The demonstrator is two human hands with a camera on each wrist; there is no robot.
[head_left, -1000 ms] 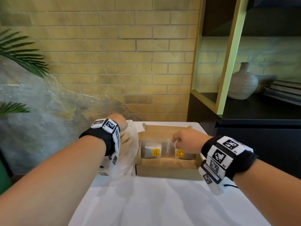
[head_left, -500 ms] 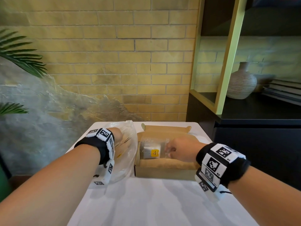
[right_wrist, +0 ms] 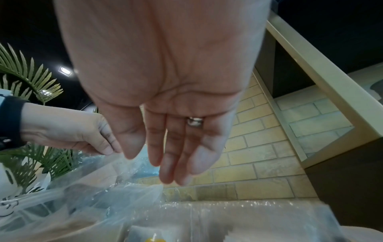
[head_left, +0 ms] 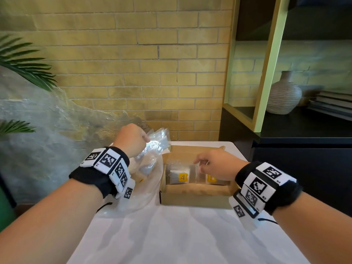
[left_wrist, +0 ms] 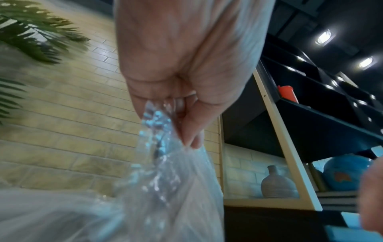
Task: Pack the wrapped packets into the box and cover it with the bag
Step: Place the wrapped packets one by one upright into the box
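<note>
Left hand [head_left: 131, 139] had its fingers [left_wrist: 189, 131] pinched on the crinkly clear plastic bag [head_left: 152, 149] just beside the open brown cardboard box [head_left: 196, 195] on the white counter [head_left: 181, 235], right hand [head_left: 215, 164] loose over two clear-wrapped yellow-tagged packets [head_left: 180, 177] inside; flimsy, slippery stuff, probably best grabbed by an edge.

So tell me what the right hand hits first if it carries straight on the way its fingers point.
Probably the wrapped packets in the box: the right hand hangs open just above them, fingers aimed down and forward. Depth is unclear; the bag edge lies close beside that line.
</note>
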